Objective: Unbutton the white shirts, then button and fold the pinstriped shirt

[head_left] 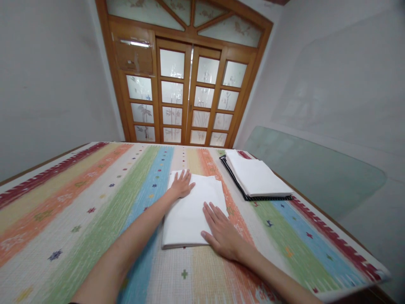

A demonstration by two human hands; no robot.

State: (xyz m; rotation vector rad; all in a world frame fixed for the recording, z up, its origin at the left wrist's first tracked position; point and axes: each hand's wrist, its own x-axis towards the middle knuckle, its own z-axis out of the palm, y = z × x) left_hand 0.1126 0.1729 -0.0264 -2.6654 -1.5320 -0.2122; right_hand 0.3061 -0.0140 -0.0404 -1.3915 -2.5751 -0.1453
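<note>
A folded white cloth (186,217) lies flat in front of me on a striped, patterned cover. My left hand (181,185) rests on its far left corner, fingers spread and palm down. Over the near right part of the cloth, my right hand (220,230) lies flat with its fingers stretched out. Neither hand grips anything. To the right sits a stack of folded white cloth (257,175) with a folded black cloth (234,179) under it, its white-dotted edge showing. Neither hand touches that stack.
The striped cover (95,219) spreads over the broad surface, with its right edge near a pale green panel (316,169) against the wall. Beyond the far edge stand wooden doors (190,93) with patterned glass panes. Plain walls rise on both sides.
</note>
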